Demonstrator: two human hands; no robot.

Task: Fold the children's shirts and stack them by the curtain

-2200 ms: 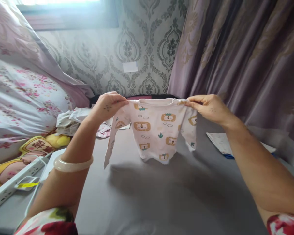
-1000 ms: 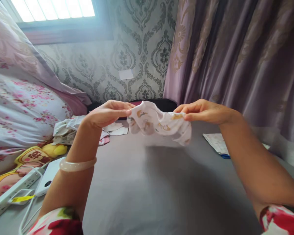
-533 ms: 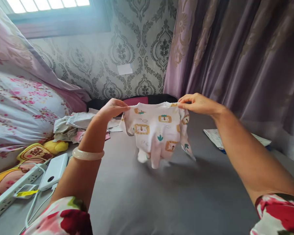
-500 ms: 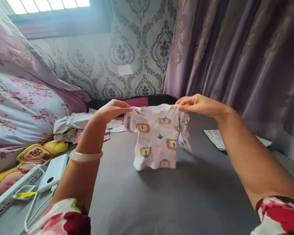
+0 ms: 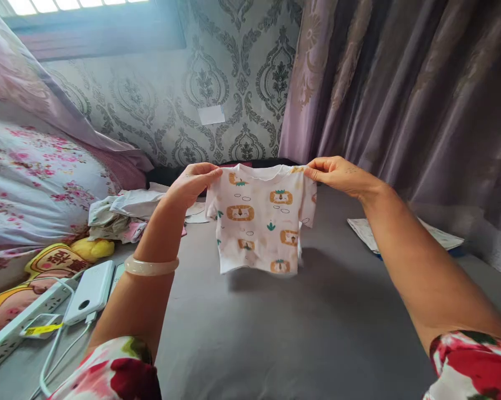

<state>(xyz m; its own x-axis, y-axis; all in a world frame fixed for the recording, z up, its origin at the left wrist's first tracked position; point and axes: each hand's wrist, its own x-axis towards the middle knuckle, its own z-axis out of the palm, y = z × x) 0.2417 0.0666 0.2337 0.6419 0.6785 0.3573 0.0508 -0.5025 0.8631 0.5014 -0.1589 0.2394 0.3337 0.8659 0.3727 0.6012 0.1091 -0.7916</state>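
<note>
A small white T-shirt point(image 5: 259, 228) printed with orange lion faces and green leaves hangs spread out between my hands. My left hand point(image 5: 196, 182) pinches its left shoulder between thumb and fingers. At the opposite shoulder, my right hand point(image 5: 334, 173) is closed on the cloth in the same way. The neckline is at the top, and the lower hem hangs just above the grey sheet point(image 5: 317, 333), casting a shadow on it. A pale bangle point(image 5: 151, 266) circles my left forearm.
Crumpled clothes point(image 5: 121, 214) are heaped at the left; a folded printed cloth point(image 5: 400, 233) lies at the right. A power strip point(image 5: 23, 328), a white power bank point(image 5: 90, 291) with cables and a yellow cushion point(image 5: 54, 258) line the left edge. Curtains point(image 5: 379, 83) hang at the right.
The T-shirt has risen slightly, and its front now hangs flatter with sharper prints. Its right sleeve no longer swings out as far. Both hands still grip the shoulders.
</note>
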